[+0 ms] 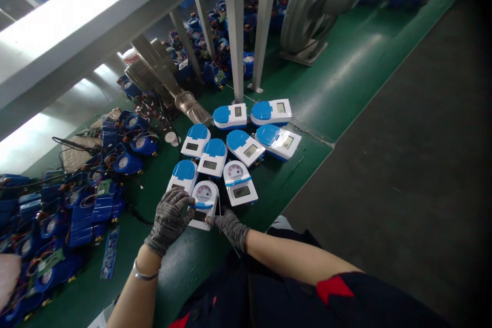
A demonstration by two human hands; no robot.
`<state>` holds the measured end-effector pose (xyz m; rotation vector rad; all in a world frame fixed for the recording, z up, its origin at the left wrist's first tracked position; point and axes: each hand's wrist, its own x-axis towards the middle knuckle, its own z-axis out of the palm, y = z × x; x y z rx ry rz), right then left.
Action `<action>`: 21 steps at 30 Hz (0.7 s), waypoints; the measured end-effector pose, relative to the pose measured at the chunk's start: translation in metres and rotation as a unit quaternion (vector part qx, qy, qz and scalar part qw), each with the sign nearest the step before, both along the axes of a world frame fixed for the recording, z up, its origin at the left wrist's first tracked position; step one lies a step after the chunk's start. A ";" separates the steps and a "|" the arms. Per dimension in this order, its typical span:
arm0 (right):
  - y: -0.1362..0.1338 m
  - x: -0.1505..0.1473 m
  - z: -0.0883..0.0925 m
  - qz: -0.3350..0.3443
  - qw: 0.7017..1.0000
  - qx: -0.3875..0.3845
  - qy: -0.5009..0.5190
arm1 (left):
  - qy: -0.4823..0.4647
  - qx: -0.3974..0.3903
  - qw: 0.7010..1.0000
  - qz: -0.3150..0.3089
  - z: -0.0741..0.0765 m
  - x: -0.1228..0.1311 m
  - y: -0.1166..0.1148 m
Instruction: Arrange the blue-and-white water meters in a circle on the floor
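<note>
Grey knit gloves cover both hands: the left hand [171,218] curls its fingers over the side of a white water meter [203,204] while the right hand [229,226] pinches its near corner, steadying it flat on the green floor [346,77] beside finished blue-capped meters [246,136], near the floor's edge; bare blue meter bodies [77,205] lie piled leftward.

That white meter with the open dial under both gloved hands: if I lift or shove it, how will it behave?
The meter looks rigid and boxy, so it should slide rather than roll on the green bench. Its smooth casing may be slippery, though the left hand and right hand wear knit gloves. It is probably heavy for its size.
</note>
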<state>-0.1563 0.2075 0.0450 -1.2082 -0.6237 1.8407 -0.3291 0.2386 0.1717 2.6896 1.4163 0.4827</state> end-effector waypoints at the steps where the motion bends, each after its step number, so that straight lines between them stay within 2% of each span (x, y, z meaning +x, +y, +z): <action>1: 0.000 -0.001 -0.001 -0.004 1.000 -0.003 -0.003 | 0.003 -0.001 1.000 0.001 0.000 0.000 0.000; 8: 0.000 -0.007 -0.011 -0.015 1.000 -0.005 0.015 | 0.022 -0.003 1.000 -0.004 0.005 0.004 0.002; 21: 0.000 -0.008 -0.009 -0.001 1.000 0.016 -0.015 | 0.031 0.009 0.999 0.024 0.001 0.000 -0.001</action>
